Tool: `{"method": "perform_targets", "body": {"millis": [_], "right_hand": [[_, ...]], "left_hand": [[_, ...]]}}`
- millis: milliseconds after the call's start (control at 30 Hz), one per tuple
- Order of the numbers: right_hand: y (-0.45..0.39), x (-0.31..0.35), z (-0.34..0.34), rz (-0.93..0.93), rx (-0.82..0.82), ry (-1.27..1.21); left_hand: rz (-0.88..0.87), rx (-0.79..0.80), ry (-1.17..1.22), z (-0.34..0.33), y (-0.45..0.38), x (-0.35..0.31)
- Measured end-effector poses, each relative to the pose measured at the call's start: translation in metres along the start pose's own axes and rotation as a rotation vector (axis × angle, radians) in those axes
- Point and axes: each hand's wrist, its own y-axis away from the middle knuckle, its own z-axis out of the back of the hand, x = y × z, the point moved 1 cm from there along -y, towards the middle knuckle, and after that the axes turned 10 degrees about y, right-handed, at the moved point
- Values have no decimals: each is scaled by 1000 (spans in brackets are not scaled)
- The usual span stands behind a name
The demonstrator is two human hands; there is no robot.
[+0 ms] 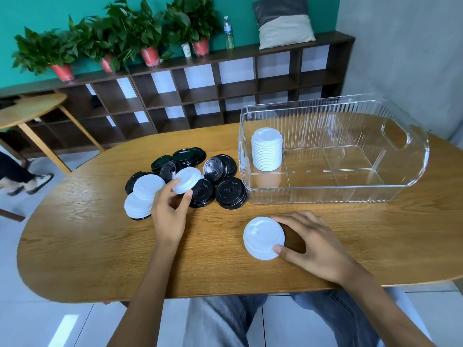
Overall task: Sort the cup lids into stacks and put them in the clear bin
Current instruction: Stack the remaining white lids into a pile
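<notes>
From the head view, the left hand (168, 209) pinches one white plastic cup lid (186, 180) above the mixed black and white lid pile (185, 179) mid-table. The right hand (310, 244) grips a short white lid stack (263, 237) near the wooden table's (87, 246) front edge. The clear ribbed plastic bin (400, 171), toward the right edge, holds a tall white lid stack (266, 149) in its left corner.

A teal wall (75, 11) backs a dark cubby shelf (200, 91) holding potted plants (147, 33) and perhaps a cushion (283, 23).
</notes>
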Motion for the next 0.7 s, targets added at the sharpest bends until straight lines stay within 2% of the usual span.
{"method": "perform_targets", "body": {"millis": [200, 333, 433, 533, 700], "right_hand": [[-1, -1, 0, -1, 6, -3], [0, -1, -1, 0, 6, 4], [-1, -1, -1, -1, -5, 2], [0, -1, -1, 1, -12, 2], [-1, -3, -2, 4, -19, 7]], "left_hand": [[-170, 48, 17, 8, 39, -17], [-223, 269, -9, 2, 74, -33], [-263, 439, -181, -4, 87, -36], [-237, 501, -301, -7, 87, -34], [-154, 546, -254, -7, 85, -29]]}}
